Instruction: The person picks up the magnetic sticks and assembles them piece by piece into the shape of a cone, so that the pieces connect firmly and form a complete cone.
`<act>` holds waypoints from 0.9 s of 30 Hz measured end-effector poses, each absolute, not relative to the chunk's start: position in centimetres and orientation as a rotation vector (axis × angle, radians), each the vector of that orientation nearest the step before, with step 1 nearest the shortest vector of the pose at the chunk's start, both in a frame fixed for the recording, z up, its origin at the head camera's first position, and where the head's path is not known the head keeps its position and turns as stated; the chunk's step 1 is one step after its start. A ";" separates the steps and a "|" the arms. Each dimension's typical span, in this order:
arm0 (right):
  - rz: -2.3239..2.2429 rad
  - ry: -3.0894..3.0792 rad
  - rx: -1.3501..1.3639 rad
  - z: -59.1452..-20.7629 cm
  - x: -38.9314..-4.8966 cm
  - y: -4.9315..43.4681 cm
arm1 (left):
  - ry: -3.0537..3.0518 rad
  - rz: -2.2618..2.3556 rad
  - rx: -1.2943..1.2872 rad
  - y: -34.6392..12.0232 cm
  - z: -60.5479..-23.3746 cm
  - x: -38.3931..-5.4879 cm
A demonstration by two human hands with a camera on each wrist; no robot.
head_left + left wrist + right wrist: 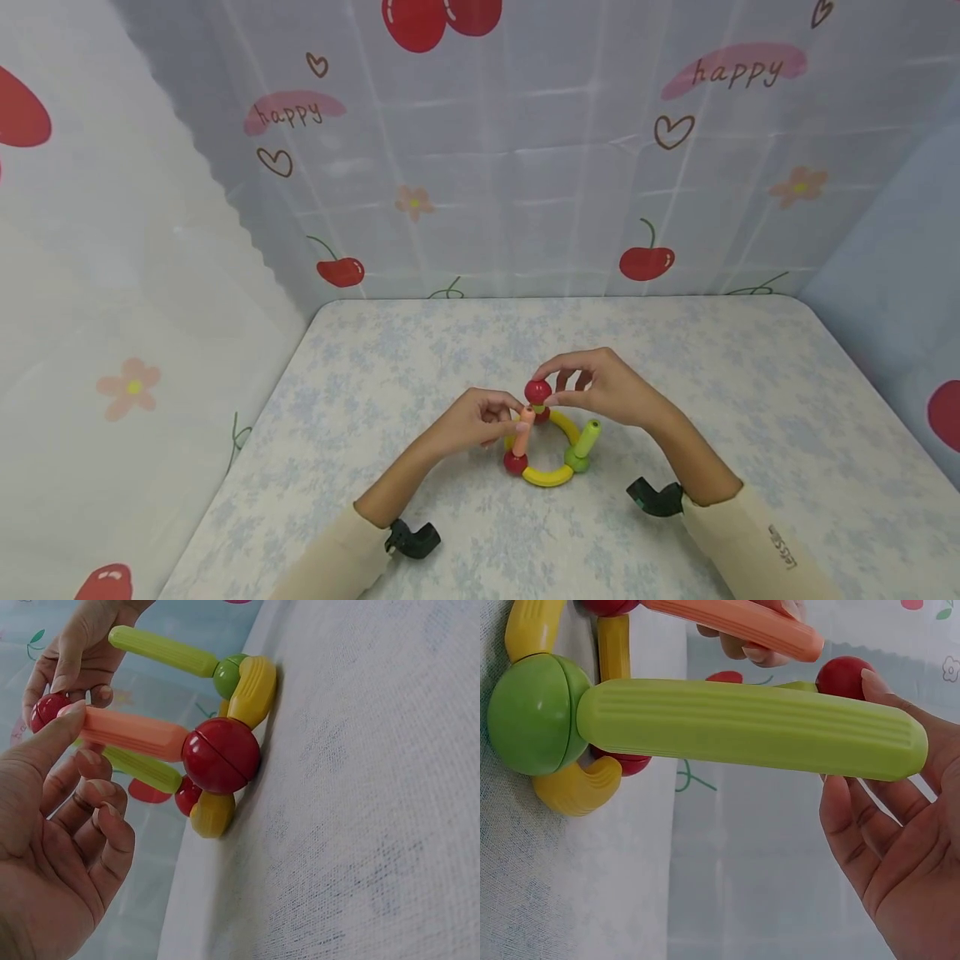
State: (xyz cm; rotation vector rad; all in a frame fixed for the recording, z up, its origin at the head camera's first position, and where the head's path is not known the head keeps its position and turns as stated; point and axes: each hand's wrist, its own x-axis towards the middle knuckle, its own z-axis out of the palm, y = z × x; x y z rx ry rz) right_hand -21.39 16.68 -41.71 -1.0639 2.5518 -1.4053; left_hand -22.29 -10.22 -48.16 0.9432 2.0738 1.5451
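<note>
A toy of rods and balls stands on the table, its base a ring of yellow curved pieces (547, 477) joined by red and green balls. Near the top of the upright orange rod (522, 435), my left hand (472, 421) pinches with thumb and forefinger; its other fingers curl loosely. The rod's foot meets a red base ball (221, 755). My right hand (611, 389) holds a red ball (537, 391) by thumb and fingertips at the top of the far green rod (142, 766). Another green rod (750, 729) rises untouched from the green ball (536, 712).
The patterned tablecloth (420, 333) spreads around the toy. Behind the table hangs a curtain (510, 208) printed with cherries and hearts. A black curved piece sits at each cuff, one by the left sleeve (330, 550) and one by the right sleeve (750, 542).
</note>
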 end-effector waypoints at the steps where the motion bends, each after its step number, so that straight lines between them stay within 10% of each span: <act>1: -1.403 2.549 -1.065 -41.7 -21.4 16.6 | 2.076 1.546 0.943 -10.2 -48.2 -22.3; 27: -1.516 2.739 -0.941 -39.7 -21.2 19.7 | 2.279 1.544 0.908 -10.3 -47.8 -22.5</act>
